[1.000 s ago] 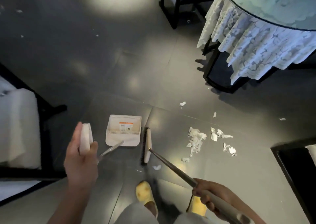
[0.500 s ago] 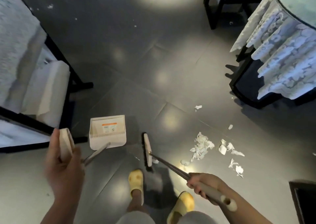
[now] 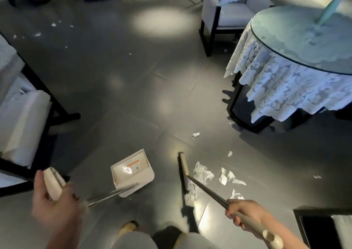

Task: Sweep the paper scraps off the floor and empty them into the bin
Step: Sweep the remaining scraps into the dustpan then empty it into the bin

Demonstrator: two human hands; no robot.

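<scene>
My left hand (image 3: 55,208) grips the white handle top of a long-handled dustpan (image 3: 133,172), whose white pan sits on the dark floor, tilted. My right hand (image 3: 242,214) holds the metal pole of a broom (image 3: 184,172); its narrow white head lies on the floor right of the pan. White paper scraps (image 3: 202,174) lie bunched against the broom head's right side, with more scraps (image 3: 228,178) further right and single pieces (image 3: 195,134) beyond. No bin is in view.
A round table with a lace cloth (image 3: 297,73) stands at the right, an armchair (image 3: 226,14) behind it. A white-cushioned chair (image 3: 21,123) is at the left. Tiny scraps (image 3: 38,34) dot the far floor. A dark cabinet corner (image 3: 323,227) is at lower right.
The view swung up and back toward the right. The dustpan has turned to a tilted angle and shifted right. The broom head now lies against the scrap pile.
</scene>
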